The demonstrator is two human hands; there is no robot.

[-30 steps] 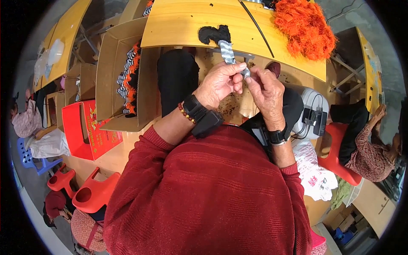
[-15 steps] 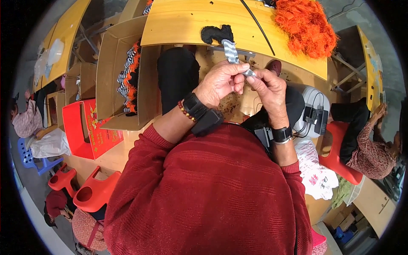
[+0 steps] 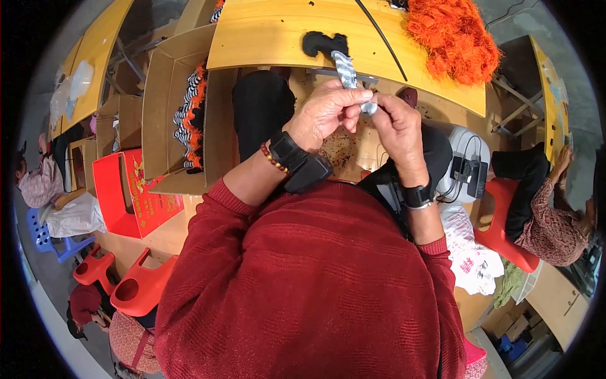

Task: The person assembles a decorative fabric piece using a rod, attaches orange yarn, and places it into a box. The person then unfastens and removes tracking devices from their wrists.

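Head view: compared with the frame half a second earlier, the right hand (image 3: 399, 129) is more tightly curled, its thumb now mostly tucked from sight, and the end of the striped strip (image 3: 344, 69) between the hands shows as a pale, rounded tip rather than a flat grey-banded piece. The left hand (image 3: 328, 117) matches its earlier pose, thumb and forefinger pinching the strip, the other fingers bent. The right hand's fingertips are closed on the pale tip, just beside the left thumb; their exact contact is partly hidden. The strip is narrow, fabric-like and banded in grey and white; it slants down past the front edge of the table (image 3: 271, 38), its upper end meeting a curved, matte black piece (image 3: 325, 44) lying on the smooth yellow wood-look top. Further right lie a slim black rod (image 3: 382, 39) and a shaggy, fibrous orange heap (image 3: 453, 41). Left of the person's legs, an open corrugated cardboard box (image 3: 158, 114) contains ruffled pieces (image 3: 189, 126) in black-and-white stripes and orange. The person's dark red sweater (image 3: 315, 252) has a ribbed knit.
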